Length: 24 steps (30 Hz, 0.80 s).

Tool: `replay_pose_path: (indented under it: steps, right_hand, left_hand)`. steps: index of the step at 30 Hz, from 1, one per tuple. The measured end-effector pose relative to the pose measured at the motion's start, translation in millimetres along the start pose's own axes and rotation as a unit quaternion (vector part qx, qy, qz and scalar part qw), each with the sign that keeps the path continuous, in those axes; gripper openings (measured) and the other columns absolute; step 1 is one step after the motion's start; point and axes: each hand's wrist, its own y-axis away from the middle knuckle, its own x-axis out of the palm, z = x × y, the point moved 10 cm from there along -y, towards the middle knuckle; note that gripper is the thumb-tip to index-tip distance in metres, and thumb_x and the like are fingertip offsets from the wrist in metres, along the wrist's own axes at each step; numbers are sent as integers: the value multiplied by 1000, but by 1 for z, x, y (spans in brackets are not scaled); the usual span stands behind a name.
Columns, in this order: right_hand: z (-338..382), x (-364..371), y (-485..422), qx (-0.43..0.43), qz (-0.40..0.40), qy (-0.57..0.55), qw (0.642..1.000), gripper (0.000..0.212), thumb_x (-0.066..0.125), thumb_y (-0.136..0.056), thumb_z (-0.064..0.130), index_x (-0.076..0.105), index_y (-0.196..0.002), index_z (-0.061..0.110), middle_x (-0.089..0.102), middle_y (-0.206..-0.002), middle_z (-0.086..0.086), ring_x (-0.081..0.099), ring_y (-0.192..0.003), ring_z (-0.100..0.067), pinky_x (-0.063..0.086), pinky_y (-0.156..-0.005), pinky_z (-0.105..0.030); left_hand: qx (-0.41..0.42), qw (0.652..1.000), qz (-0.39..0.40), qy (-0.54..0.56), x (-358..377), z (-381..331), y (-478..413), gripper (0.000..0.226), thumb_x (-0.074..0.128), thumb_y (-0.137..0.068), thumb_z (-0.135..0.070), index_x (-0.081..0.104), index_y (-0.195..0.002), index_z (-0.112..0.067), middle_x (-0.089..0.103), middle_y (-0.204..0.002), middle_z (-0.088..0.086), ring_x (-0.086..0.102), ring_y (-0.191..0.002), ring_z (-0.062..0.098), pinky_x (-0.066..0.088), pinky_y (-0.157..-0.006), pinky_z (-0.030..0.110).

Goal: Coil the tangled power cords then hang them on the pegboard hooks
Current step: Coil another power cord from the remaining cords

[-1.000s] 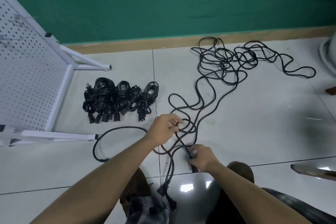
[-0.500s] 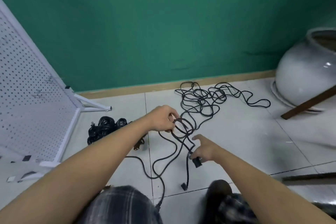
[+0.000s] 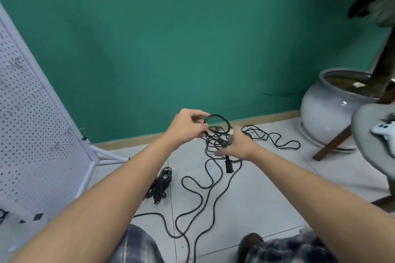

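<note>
A black power cord (image 3: pixel 217 116) is raised above the floor, with one loop arching between my hands. My left hand (image 3: pixel 187 126) pinches that loop at its left side. My right hand (image 3: pixel 240 145) holds the same cord close to its end, and the plug (image 3: pixel 228 166) dangles just below it. The cord's slack (image 3: pixel 192 196) snakes over the tiles toward my knees. A tangle of cords (image 3: pixel 267 136) lies behind my hands by the wall. A bundle of coiled cords (image 3: pixel 160 186) sits on the floor beside the white pegboard (image 3: pixel 32 134) at left.
A large white plant pot (image 3: pixel 329 113) stands at the right against the green wall. A grey seat (image 3: pixel 367 134) with a white game controller (image 3: pixel 383 131) and a wooden leg (image 3: pixel 333 143) juts in from the right. The pegboard's foot (image 3: pixel 111 158) rests on the tiles.
Both hands rose from the floor and lifted the cord with them. A loop now arches between them and the plug hangs free. The view tilted upward, bringing the pot and seat in.
</note>
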Motion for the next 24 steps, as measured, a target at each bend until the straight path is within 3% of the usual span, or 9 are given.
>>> replay_pose_path:
  steps: [2,3,7,9,11,13,16,19,24]
  right_hand:
    - [23,-21,8,-57,-36,-9,998,130,96,-66,35,10,-162,18,42,-155,-12,43,-142,-29,39,-115,-38]
    - [32,-31,13,-83,-59,3,995,125,95,-69,31,12,-162,20,47,-150,-12,46,-139,-30,40,-112,-37]
    - [46,-62,17,-159,-174,6,972,48,74,-88,13,54,-131,25,72,-92,0,68,-89,-23,48,-75,-30]
    - [42,-61,10,-170,-192,33,966,33,67,-92,13,60,-123,23,71,-85,0,65,-84,-25,45,-70,-33]
    - [44,-54,0,-187,-176,81,963,23,62,-96,15,62,-119,20,72,-86,-1,62,-84,-26,39,-68,-35]
    - [47,-52,-7,-205,-142,63,966,16,57,-99,14,65,-112,18,75,-87,3,62,-77,-15,41,-68,-32]
    - [51,-55,-13,-225,-109,34,968,13,55,-101,13,68,-104,15,75,-80,8,56,-61,0,38,-61,-19]
    - [50,-55,-20,-226,-87,13,970,16,55,-103,18,71,-102,21,73,-75,8,52,-54,-4,41,-58,-24]
    - [43,-53,-38,-186,-34,-56,980,13,65,-97,31,73,-105,24,75,-79,2,64,-70,-27,52,-69,-39]
  left_hand:
    - [8,998,3,55,3,-14,3,33,67,-88,6,76,-115,-11,67,-82,1,76,-76,22,64,-86,39]
    - [15,997,7,81,5,-21,3,33,66,-89,7,75,-117,-9,67,-83,2,76,-77,21,64,-84,37]
    - [23,985,-23,170,5,-32,1,30,65,-89,11,75,-109,-8,65,-97,10,77,-82,21,62,-77,28]
    - [20,982,-42,183,5,-27,-3,28,66,-89,11,74,-102,-12,65,-101,9,78,-89,29,62,-75,27]
    - [17,986,-64,156,4,-18,-10,29,66,-90,8,74,-102,-17,67,-103,4,77,-92,30,63,-81,33]
    - [34,992,-85,83,0,-12,-17,36,64,-93,2,71,-120,-20,67,-111,-4,78,-87,21,62,-90,41]
    - [136,984,-82,-82,1,-20,-20,44,66,-97,-13,62,-140,-24,63,-125,-6,66,-104,8,51,-98,29]
    - [203,965,-43,-158,9,-24,-26,54,78,-90,-36,63,-140,-22,63,-132,-9,56,-119,2,47,-100,22]
    - [186,970,-67,-141,-2,-21,-46,39,82,-86,-37,75,-123,-25,72,-115,-11,65,-102,-1,52,-90,17]
